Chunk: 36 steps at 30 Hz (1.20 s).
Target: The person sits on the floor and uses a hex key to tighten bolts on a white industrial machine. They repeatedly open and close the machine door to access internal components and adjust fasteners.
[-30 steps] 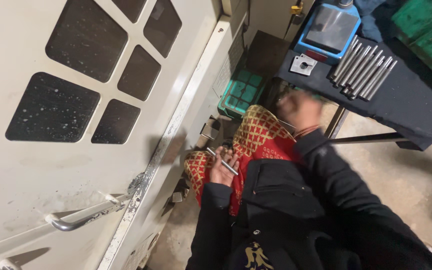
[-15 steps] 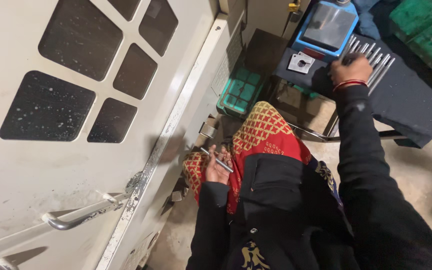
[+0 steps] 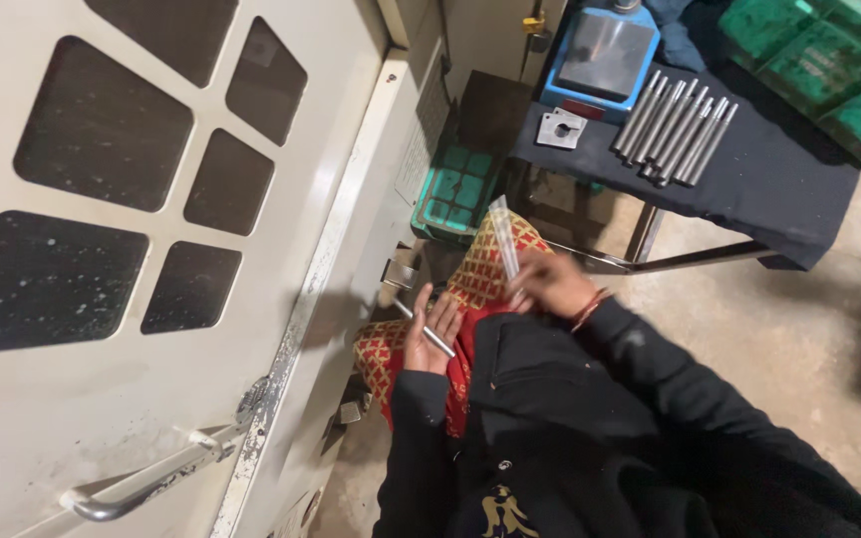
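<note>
The metal rod (image 3: 503, 237) in the right hand (image 3: 550, 284) looks stiff, smooth and probably heavy for its thin size, so it may slip; a firm hold near its lower end, where the fingers are closed on it now, seems safest, though blur hides the exact grip. It points toward 11 o'clock above the red patterned cloth (image 3: 485, 274). At about 8 o'clock from it, the left hand (image 3: 429, 334) is curled around a second rod (image 3: 423, 329); more rods (image 3: 675, 125) lie on the dark table (image 3: 779, 184) at 1 o'clock.

Single head view, steep downward look over lap, close; machine door (image 3: 151, 249) left, table (image 3: 779, 189) upper right.
</note>
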Tool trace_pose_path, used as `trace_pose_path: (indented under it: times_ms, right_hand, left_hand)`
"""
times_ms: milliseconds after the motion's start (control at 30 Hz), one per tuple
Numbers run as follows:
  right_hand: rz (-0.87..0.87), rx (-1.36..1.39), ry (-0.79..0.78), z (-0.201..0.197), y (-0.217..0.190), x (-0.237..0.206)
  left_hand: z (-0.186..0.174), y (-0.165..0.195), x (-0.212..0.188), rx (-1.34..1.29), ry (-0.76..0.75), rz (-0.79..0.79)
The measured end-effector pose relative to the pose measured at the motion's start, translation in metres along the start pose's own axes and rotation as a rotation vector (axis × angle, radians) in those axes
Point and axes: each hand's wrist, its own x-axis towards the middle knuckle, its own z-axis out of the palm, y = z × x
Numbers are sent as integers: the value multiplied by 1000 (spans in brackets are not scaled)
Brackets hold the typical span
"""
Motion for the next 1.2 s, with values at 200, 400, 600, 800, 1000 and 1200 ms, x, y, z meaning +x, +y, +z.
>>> trace_pose_path:
  times_ms: [200,400,600,800,1000,1200]
  right_hand:
    - [-62,-883,-255,67,37,12]
    - [-319,-712,-187,62,57,16]
    - [-249,-693,-128,59,54,10]
    - [-198,-718,-140,58,47,8]
    - [-77,-733,-139,59,41,9]
    - [-99,-702,-131,57,37,5]
  left_hand:
    - [24,-13,5,-104,-215,-21]
    - [-9,-14,17,-226,45,67]
    - [-6,-9,21,-268,183,59]
    - [-2,-9,19,-288,124,51]
    - [-8,-11,21,-289,124,64]
    - [-13,-13,23,-278,130,66]
